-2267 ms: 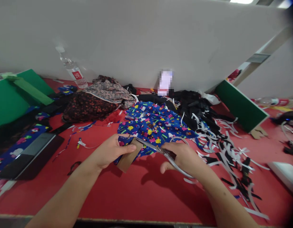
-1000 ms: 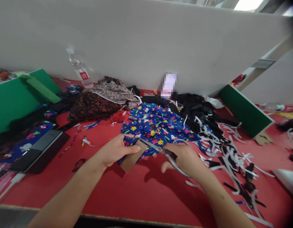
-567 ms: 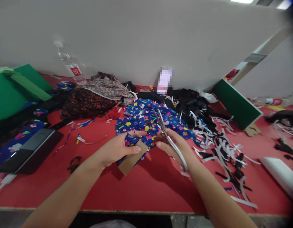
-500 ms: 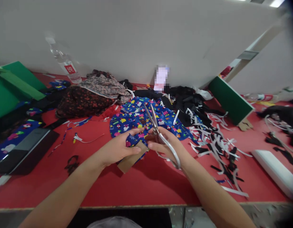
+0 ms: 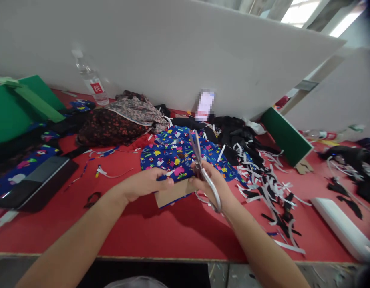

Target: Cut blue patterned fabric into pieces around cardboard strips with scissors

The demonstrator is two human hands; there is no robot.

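Head view: at far left, a green panel (image 5: 7,116) is running out of frame. A black device (image 5: 37,182) is lying on the red worktop (image 5: 127,236); a clear bottle (image 5: 96,87) is standing farther back, beside dark floral fabric (image 5: 109,130). The left hand (image 5: 151,183) is clamping the brown card (image 5: 173,194) and the blue printed fabric (image 5: 161,154), thumb on top; its other fingers are partly hiding behind the cloth. The card is spanning the gap between the hands, with blue cloth showing along its lower edge. The scissors (image 5: 198,158) are pointing away from the person, blades slightly parted. The right hand (image 5: 210,182) is gripping them, covering part of the handles, and its thumb is meeting the card's right end. Behind, a screen (image 5: 205,105) is showing only pixelated content. Farther right, white and black strips (image 5: 272,196) are overlapping, hard to separate individually. A white case (image 5: 338,224) is fading into the dark right edge.
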